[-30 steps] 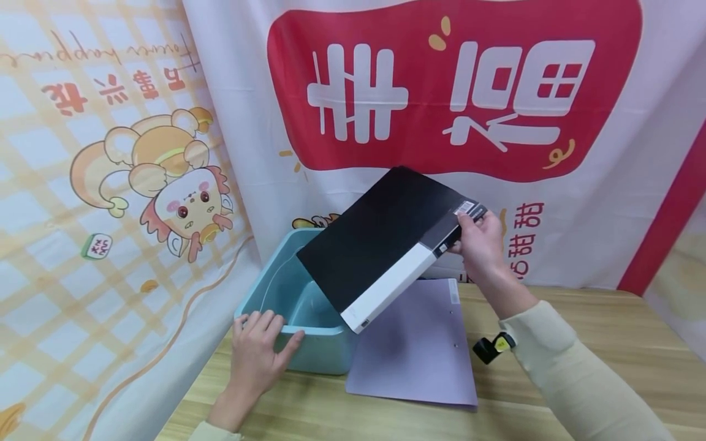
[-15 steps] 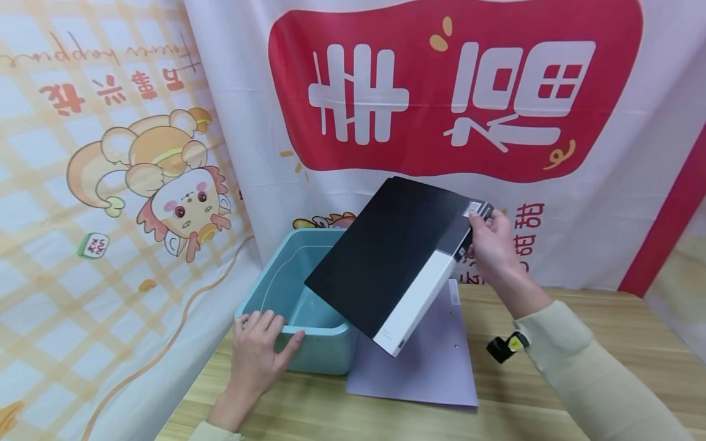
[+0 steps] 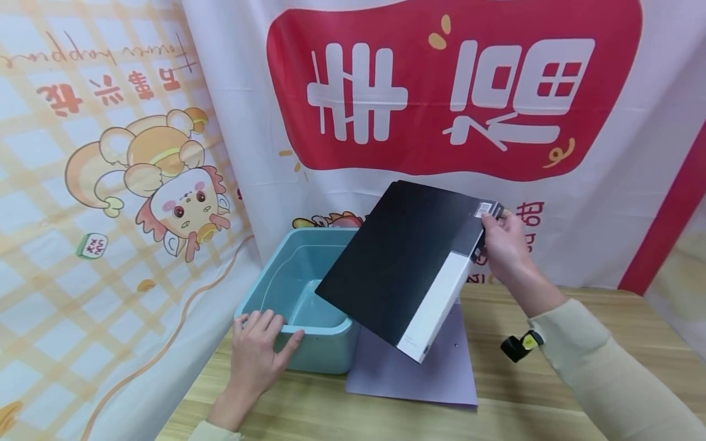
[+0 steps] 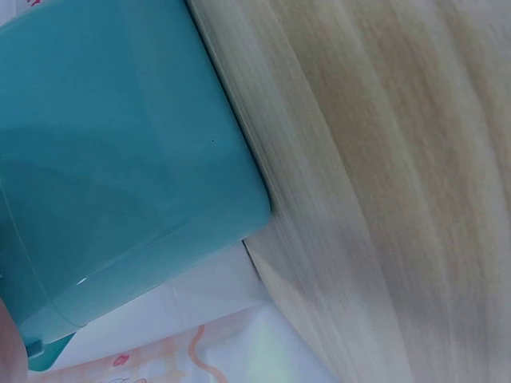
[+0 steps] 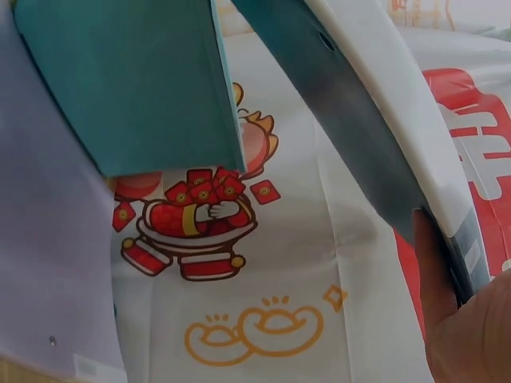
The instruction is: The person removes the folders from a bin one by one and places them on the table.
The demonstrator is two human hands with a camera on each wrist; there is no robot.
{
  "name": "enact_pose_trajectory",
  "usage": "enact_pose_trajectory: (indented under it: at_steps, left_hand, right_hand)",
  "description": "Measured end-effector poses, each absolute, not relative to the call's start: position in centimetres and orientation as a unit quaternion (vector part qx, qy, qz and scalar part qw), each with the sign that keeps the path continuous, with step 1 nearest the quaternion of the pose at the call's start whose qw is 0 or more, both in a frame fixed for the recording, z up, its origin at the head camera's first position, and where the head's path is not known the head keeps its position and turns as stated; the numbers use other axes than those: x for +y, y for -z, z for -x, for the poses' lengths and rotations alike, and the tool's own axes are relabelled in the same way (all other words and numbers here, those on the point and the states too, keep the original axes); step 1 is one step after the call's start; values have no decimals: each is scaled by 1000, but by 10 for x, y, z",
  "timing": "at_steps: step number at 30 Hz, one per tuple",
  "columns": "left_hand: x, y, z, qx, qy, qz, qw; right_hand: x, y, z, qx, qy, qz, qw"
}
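My right hand (image 3: pixel 507 242) pinches the spine end of a black folder (image 3: pixel 399 257) that has a white spine strip and a barcode sticker. Tilted, the folder hangs above the table, its left corner overlapping the rim of a teal plastic bin (image 3: pixel 325 331) in the head view. In the right wrist view the folder (image 5: pixel 375 104) runs diagonally, with thumb and fingers (image 5: pixel 435 275) at its lower end. My left hand (image 3: pixel 259 352) rests on the bin's near rim, fingers over the edge and thumb outside. The visible bin interior holds nothing. Below the black folder lies a purple folder (image 3: pixel 408 380), partly covered.
The wooden table (image 3: pixel 529 398) extends to the right and in front. A printed cloth (image 3: pixel 242 153) hangs behind and along the left side, close to the bin. A black device with a yellow label (image 3: pixel 521 345) is fixed at my right wrist.
My right hand has moved right and slightly down with the black folder, uncovering more of the bin's inside. The left hand has stayed on the rim.
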State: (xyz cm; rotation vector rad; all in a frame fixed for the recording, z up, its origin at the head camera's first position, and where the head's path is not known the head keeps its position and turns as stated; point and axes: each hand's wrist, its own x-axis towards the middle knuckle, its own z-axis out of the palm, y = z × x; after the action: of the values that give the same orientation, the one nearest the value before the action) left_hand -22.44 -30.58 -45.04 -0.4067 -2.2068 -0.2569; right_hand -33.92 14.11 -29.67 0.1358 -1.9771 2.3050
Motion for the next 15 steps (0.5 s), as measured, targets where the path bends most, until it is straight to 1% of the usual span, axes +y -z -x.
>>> enact_pose_trajectory:
  at_steps: [15]
  left_hand:
    - [-306, 452, 225, -884, 99, 163, 427]
  right_hand:
    - [160, 308, 347, -624, -777, -36, 76]
